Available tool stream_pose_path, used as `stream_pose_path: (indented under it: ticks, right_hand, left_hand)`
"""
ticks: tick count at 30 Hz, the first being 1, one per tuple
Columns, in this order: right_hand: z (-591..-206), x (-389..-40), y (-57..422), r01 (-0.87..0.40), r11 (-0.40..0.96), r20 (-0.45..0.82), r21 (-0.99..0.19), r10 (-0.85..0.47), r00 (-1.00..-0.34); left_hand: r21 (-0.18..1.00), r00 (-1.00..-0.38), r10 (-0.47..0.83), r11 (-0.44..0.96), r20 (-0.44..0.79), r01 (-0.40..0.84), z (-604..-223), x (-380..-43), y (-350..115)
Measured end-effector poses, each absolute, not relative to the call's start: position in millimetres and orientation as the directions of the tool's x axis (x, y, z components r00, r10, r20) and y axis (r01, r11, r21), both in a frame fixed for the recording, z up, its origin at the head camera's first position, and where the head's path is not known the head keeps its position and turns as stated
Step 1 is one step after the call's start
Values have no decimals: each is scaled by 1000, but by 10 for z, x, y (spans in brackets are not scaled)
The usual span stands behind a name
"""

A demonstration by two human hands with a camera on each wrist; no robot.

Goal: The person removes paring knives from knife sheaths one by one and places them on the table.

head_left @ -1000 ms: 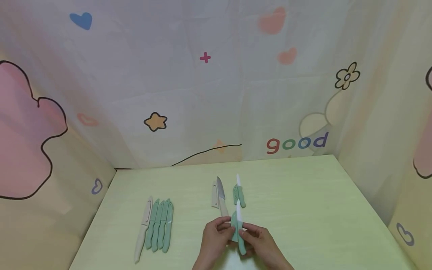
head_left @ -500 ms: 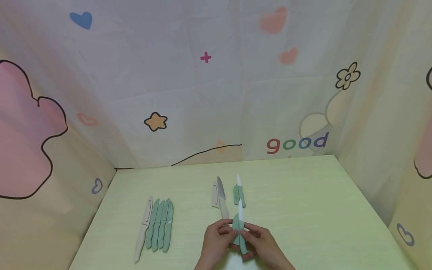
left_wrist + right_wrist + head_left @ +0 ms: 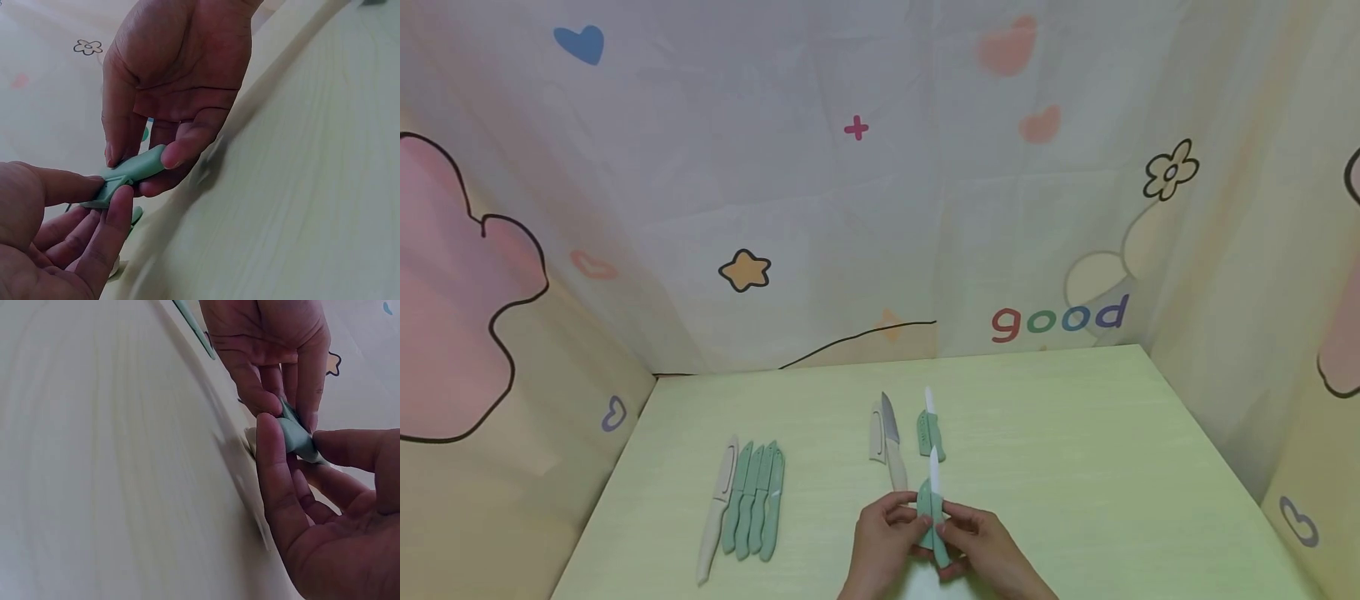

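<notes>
My left hand [image 3: 886,533] pinches a green blade sheath [image 3: 925,508] between thumb and fingers. Beside it, my right hand [image 3: 983,542] grips the green handle of a small paring knife [image 3: 935,475], its white blade bare and pointing away from me. Sheath and knife lie side by side and touching along their length. In the left wrist view, the sheath [image 3: 111,191] sits against the handle [image 3: 140,164]. The right wrist view shows the handle's end [image 3: 294,439] between the right thumb and fingers. Just beyond lies another green knife [image 3: 935,433] with its sheath [image 3: 923,432] alongside.
A beige knife [image 3: 892,442] with a steel blade lies beside its beige sheath [image 3: 877,433], ahead of my left hand. On the left, a sheathed beige knife [image 3: 716,517] lies next to a row of several sheathed green knives [image 3: 756,500]. A patterned curtain borders the table [image 3: 1112,483].
Both hands have shifted slightly toward me and to the right, carrying the green knife and sheath. The grip looks the same, and the knives on the table have stayed put.
</notes>
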State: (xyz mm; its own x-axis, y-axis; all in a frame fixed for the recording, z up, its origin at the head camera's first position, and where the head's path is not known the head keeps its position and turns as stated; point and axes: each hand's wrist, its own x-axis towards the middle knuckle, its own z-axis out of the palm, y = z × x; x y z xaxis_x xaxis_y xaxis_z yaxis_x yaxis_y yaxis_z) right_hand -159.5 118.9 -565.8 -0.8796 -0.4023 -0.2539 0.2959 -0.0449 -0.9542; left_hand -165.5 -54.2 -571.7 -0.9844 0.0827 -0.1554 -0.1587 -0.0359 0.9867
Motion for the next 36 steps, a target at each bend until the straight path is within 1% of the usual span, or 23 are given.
stream_pose_path:
  ticks: [5,12,17,21,27,33,36]
  right_hand:
    - [-5677,-1602,1197,282,-39,-240,-959,-419,-876]
    - [-5704,-1614,1204,270,-29,-235,-962,-412,-881]
    - [-5692,-1597,1215,247,-27,-216,-969,-401,-890]
    - [-5704,-1591,1226,229,-7,-211,-973,-370,-905]
    - [-5750,-1593,1227,219,40,-221,-975,-316,-923]
    - [-5748,-1576,1229,224,103,-244,-969,-279,-929]
    - [-5722,-1562,1225,223,152,-256,-963,-254,-933]
  left_hand:
    - [987,-985,62,12,-158,-158,-5748,-1660,-536]
    - [984,-982,78,-21,-175,-177,-5760,-1647,-533]
    - [986,-983,87,-8,-163,-164,-5786,-1637,-542]
    - [987,-985,63,5,-161,-161,-5782,-1625,-537]
    - [983,-992,-23,138,-120,-122,-5774,-1604,-523]
    - [965,-989,-70,221,-131,-144,-5791,-1604,-499]
    - [944,-988,-105,299,-114,-140,-5805,-1609,-478]
